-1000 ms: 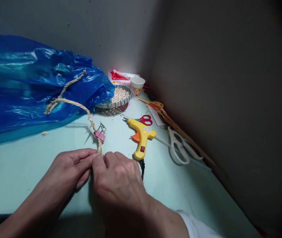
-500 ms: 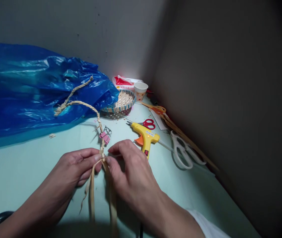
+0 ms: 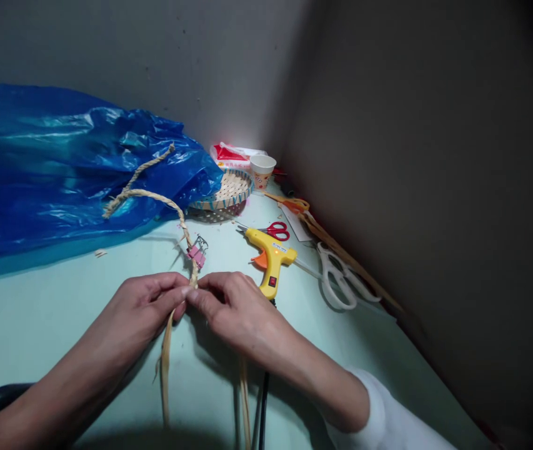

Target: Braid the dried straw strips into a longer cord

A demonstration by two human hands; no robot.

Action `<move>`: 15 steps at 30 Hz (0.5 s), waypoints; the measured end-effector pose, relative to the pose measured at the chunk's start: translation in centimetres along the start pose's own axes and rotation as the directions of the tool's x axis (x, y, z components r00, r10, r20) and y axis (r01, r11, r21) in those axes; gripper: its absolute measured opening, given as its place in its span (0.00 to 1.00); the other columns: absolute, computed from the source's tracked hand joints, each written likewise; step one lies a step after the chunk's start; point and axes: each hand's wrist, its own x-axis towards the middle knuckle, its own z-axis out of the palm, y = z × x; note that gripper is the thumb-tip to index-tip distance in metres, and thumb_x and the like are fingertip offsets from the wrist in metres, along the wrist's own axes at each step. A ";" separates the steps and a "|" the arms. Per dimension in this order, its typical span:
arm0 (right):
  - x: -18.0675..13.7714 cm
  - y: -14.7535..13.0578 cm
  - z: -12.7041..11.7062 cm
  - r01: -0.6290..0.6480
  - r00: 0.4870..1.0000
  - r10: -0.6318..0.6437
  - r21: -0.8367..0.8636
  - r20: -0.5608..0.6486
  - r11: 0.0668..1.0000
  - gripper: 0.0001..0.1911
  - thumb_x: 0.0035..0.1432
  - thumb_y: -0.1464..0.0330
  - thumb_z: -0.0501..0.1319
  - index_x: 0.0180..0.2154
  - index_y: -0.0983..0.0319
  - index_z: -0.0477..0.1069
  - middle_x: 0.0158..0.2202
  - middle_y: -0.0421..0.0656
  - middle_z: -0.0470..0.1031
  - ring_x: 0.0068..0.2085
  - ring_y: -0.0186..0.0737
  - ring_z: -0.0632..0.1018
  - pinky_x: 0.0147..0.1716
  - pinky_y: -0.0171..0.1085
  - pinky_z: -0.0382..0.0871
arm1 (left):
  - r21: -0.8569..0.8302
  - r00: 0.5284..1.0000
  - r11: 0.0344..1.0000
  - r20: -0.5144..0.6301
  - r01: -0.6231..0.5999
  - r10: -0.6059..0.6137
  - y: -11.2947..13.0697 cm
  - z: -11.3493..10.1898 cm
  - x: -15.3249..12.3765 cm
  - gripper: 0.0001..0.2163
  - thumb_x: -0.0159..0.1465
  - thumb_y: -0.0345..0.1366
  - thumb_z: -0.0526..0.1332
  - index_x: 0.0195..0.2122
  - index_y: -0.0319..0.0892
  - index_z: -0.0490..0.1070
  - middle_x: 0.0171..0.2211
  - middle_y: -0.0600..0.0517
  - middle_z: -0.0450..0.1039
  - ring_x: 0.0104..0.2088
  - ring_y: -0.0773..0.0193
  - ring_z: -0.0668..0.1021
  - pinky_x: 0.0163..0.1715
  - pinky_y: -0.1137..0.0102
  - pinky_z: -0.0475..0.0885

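A braided straw cord [image 3: 154, 195] runs from the blue plastic bag toward me, and a pink binder clip [image 3: 196, 255] grips it just beyond my fingers. My left hand [image 3: 151, 306] pinches the cord's near end between thumb and fingers. Close against it, my right hand [image 3: 231, 309] also pinches there, the two thumbs almost touching. One loose straw strand [image 3: 166, 362] hangs below my left hand. Another strand [image 3: 244, 400] comes out under my right hand. The exact crossing of the strands is hidden by my fingers.
A yellow glue gun [image 3: 272, 256] lies right of my hands, near red-handled scissors [image 3: 277, 231] and large white-handled scissors [image 3: 338, 281]. Behind are a woven basket [image 3: 229, 201], a paper cup [image 3: 262, 170] and the blue plastic bag [image 3: 60, 169]. A wall rises at right.
My right hand has moved in against my left fingertips and closed on the cord. Its strand has swung from the middle to the right. The left hand stays in nearly the same place.
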 end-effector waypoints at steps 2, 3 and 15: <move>0.2 0.1 0.1 0.001 1.000 0.000 0.051 -0.029 0.999 0.16 0.70 0.65 0.61 0.33 0.64 0.83 0.22 0.35 0.64 0.28 0.33 0.62 0.28 0.35 0.53 | 0.129 0.999 0.991 0.003 -0.048 0.048 0.0 -0.3 0.0 0.16 0.52 0.52 0.65 0.20 0.45 0.71 0.21 0.57 0.68 0.27 0.62 0.68 0.30 0.68 0.63; 0.3 0.1 0.2 -0.005 0.999 0.009 0.090 -0.037 0.996 0.16 0.70 0.66 0.62 0.33 0.64 0.84 0.21 0.34 0.62 0.27 0.33 0.61 0.28 0.35 0.52 | 0.179 0.998 0.981 0.003 -0.069 0.070 0.0 -0.4 -0.1 0.16 0.53 0.53 0.63 0.19 0.46 0.69 0.21 0.57 0.66 0.27 0.61 0.68 0.30 0.67 0.62; 0.0 0.1 1.2 -0.009 0.991 0.019 0.072 -0.133 0.997 0.16 0.66 0.76 0.61 0.30 0.64 0.85 0.19 0.35 0.63 0.27 0.33 0.58 0.29 0.35 0.52 | 0.623 0.962 0.742 0.067 -0.248 0.265 0.0 -0.1 -1.9 0.17 0.69 0.51 0.50 0.33 0.50 0.73 0.33 0.51 0.82 0.34 0.52 0.81 0.35 0.64 0.68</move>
